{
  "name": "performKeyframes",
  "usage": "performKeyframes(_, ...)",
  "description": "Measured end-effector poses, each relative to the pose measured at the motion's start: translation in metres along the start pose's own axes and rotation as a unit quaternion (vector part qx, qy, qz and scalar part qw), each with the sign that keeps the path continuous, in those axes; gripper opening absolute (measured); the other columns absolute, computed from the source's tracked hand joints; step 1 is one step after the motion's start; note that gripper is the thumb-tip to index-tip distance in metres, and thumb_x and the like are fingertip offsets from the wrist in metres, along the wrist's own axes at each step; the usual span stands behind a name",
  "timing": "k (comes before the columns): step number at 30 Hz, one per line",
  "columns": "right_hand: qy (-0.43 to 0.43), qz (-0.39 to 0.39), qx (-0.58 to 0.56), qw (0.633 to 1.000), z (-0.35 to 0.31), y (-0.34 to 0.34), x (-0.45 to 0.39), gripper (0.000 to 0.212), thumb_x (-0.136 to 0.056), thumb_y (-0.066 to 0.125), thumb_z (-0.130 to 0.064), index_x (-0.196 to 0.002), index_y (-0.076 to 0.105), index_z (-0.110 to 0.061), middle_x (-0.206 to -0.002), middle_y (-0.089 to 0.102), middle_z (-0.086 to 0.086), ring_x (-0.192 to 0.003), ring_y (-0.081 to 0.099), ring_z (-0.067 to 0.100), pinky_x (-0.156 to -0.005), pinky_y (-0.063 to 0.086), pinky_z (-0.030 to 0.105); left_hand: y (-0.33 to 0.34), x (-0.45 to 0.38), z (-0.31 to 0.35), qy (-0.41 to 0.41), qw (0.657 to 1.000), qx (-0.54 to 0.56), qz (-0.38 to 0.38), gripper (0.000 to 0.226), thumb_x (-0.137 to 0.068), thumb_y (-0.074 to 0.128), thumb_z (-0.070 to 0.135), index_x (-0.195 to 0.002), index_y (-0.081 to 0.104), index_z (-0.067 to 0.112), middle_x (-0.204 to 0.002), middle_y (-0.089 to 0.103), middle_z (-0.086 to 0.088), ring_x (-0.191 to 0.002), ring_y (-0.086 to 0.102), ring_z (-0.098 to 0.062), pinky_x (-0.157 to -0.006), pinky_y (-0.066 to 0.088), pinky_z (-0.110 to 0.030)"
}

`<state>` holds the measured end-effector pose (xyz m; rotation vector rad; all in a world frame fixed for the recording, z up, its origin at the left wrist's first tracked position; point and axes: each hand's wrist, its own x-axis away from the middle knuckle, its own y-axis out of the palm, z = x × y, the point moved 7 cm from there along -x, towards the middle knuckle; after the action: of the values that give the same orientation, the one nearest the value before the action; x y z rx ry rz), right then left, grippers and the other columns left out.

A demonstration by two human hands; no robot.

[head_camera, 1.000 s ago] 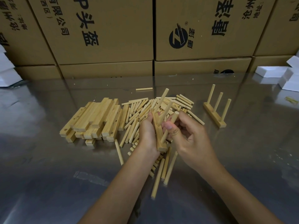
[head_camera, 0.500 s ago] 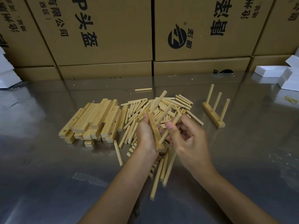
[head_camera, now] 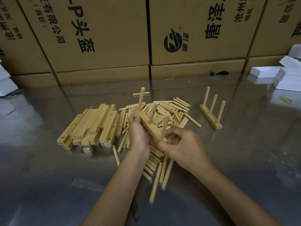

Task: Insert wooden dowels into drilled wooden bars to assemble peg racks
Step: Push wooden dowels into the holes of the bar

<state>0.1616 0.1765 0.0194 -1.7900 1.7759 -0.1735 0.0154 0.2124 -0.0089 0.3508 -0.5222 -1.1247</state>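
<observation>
A pale, square-edged wooden bar (head_camera: pixel 150 127) was held up off the shiny metal table (head_camera: pixel 244 152), just over the dowel heap, with the left hand (head_camera: pixel 138 134) wrapped around its far half and the right hand (head_camera: pixel 180 144) pinching its near end between thumb and curled fingers. Three smooth round dowels stood out of the bar: a far one (head_camera: pixel 140 99), a middle one (head_camera: pixel 153 114) and a near one (head_camera: pixel 165 126), all tilted a bit. Underneath, a loose pile of dowels (head_camera: pixel 167 111) was spread out, too many to count properly, with three longer ones (head_camera: pixel 161 172) lying nearest the body. To the left a stack of drilled bars (head_camera: pixel 92 126) was heaped, round holes visible along the edges, count not clear either. One finished peg rack (head_camera: pixel 211 117) with three upright pegs was parked on the table well to the right. A single stray dowel (head_camera: pixel 141 93) was lying behind the pile. The back was walled off by brown printed cardboard boxes (head_camera: pixel 105 38), and white folded cartons (head_camera: pixel 276 75) were seen at the right edge.
</observation>
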Motion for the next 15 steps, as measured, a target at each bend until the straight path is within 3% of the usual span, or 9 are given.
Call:
performKeyframes(3, 0.003, 0.062, 0.025, 0.998, 0.005, -0.025, -0.009, 0.014, -0.073, 0.075, -0.036, -0.068, 0.069, -0.024, -0.062, 0.063, -0.009, -0.056, 0.056, 0.007, -0.047, 0.042, 0.021, 0.012, 0.004, 0.001, 0.008, 0.995, -0.063, -0.078, 0.025, -0.107, 0.039, 0.023, -0.127, 0.054, 0.023, -0.115, 0.070, -0.010, -0.094, 0.074, -0.024, -0.071, 0.061, -0.039)
performKeyframes(6, 0.006, 0.133, 0.055, 0.990, 0.015, -0.050, -0.018, 0.022, -0.076, 0.073, -0.032, -0.061, 0.064, -0.019, -0.054, 0.060, -0.006, -0.059, 0.057, 0.011, -0.050, 0.041, 0.024, 0.026, 0.011, -0.006, -0.012, 0.983, -0.112, -0.148, 0.029, -0.106, 0.041, 0.018, -0.133, 0.052, 0.022, -0.120, 0.069, -0.009, -0.101, 0.073, -0.024, -0.071, 0.061, -0.037)
performKeyframes(9, 0.048, 0.208, 0.095, 0.972, 0.039, -0.077, -0.026, 0.030, -0.081, 0.070, -0.030, -0.057, 0.059, -0.017, -0.050, 0.057, -0.006, -0.054, 0.054, 0.015, -0.049, 0.033, 0.023, 0.031, 0.014, -0.010, -0.007, 0.973, -0.161, -0.167, 0.029, -0.105, 0.041, 0.020, -0.129, 0.058, 0.017, -0.118, 0.070, -0.008, -0.100, 0.073, -0.022, -0.072, 0.061, -0.038)
performKeyframes(15, 0.169, 0.171, 0.198, 0.950, 0.092, -0.098, -0.032, 0.026, -0.088, 0.067, -0.034, -0.069, 0.064, -0.016, -0.072, 0.065, 0.006, -0.065, 0.054, 0.025, -0.060, 0.038, 0.025, 0.029, 0.013, -0.005, 0.006, 0.971, -0.185, -0.153, 0.029, -0.106, 0.039, 0.022, -0.120, 0.063, 0.015, -0.114, 0.072, -0.009, -0.092, 0.074, -0.022, -0.065, 0.059, -0.035)
